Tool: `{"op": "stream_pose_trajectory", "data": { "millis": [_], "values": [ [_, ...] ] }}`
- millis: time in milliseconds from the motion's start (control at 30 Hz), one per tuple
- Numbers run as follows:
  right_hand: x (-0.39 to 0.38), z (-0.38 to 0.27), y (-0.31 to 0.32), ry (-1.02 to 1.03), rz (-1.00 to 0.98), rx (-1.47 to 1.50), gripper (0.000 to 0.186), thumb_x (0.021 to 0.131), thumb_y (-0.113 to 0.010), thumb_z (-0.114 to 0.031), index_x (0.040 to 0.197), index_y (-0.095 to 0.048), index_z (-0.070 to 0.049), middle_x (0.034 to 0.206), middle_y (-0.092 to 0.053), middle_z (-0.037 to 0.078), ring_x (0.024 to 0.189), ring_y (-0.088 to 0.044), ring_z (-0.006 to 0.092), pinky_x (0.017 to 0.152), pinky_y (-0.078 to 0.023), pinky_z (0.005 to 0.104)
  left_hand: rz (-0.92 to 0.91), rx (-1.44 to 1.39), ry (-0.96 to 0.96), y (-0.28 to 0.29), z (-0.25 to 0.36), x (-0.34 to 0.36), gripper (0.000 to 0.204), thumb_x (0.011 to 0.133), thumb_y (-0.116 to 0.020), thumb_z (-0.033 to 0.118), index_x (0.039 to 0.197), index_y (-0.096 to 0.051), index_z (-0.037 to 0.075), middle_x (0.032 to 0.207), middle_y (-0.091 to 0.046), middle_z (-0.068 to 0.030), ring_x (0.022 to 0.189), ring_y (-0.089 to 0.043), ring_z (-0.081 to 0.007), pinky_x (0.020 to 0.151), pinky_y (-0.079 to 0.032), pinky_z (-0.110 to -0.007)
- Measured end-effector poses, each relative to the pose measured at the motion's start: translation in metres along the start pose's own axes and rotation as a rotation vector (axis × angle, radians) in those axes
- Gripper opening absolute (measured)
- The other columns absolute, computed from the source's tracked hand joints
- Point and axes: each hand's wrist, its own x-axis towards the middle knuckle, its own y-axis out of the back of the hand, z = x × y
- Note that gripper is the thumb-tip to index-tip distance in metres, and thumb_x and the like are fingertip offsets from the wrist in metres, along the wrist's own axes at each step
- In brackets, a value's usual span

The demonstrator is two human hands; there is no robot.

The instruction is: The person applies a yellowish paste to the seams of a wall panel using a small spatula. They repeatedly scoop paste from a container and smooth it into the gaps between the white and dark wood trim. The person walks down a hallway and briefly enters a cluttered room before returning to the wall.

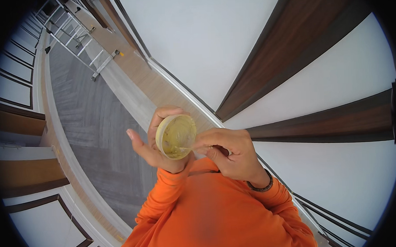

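My left hand [157, 154] cradles a small round tub [178, 131], tilted so its inside faces up toward me, with yellowish paste smeared in it; my thumb sticks out to the left. My right hand [228, 151] is closed at the tub's right side, pinching a thin, pale tool [188, 148] that reaches into the paste. The tool's exact shape is hard to make out. I wear orange long sleeves and a dark band on my right wrist.
An aluminium ladder [82, 53] stands along the hallway at upper left. The grey herringbone floor [92, 141] has a light wooden border. A white wall [207, 39] with dark wood strips [308, 114] is close on my right; panelled walls and doorways line the left.
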Motion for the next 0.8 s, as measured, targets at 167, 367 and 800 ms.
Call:
{"op": "stream_pose_trajectory", "data": {
  "millis": [167, 367, 800],
  "values": [
    [0.000, 0.008, 0.013, -0.106, 0.053, 0.179, 0.012, 0.093, -0.066, 0.002, 0.104, -0.072, 0.001, 0.082, -0.072, 0.004, 0.065, -0.060, 0.0063, 0.055, -0.047, 0.0229, -0.051, 0.198, -0.278, -0.011, -0.014, 0.002, 0.092, 0.094, -0.008, 0.072, 0.092, -0.064, -0.001, 0.081, -0.058, -0.0078, 0.074, -0.050, -0.0164, 0.069, -0.039, -0.029],
    [0.000, 0.022, 0.036, -0.330, 0.101, 0.372, 0.014, 0.095, -0.069, -0.006, 0.106, -0.072, 0.001, 0.070, -0.065, 0.001, 0.053, -0.055, 0.0037, 0.049, -0.044, 0.0195, -0.071, 0.168, -0.290, -0.025, -0.025, 0.006, 0.092, 0.094, -0.007, 0.071, 0.096, -0.063, -0.002, 0.087, -0.058, -0.0105, 0.079, -0.051, -0.0184, 0.074, -0.041, -0.030],
    [0.003, 0.034, 0.076, -0.182, 0.292, 0.575, 0.018, 0.095, -0.065, -0.002, 0.111, -0.069, 0.005, 0.085, -0.068, 0.008, 0.062, -0.055, 0.0087, 0.049, -0.053, 0.0271, 0.077, -0.141, 0.131, -0.064, -0.044, 0.023, 0.085, 0.097, -0.014, 0.069, 0.098, -0.062, -0.001, 0.088, -0.063, -0.0109, 0.081, -0.058, -0.0208, 0.077, -0.045, -0.031]
  ]
}}
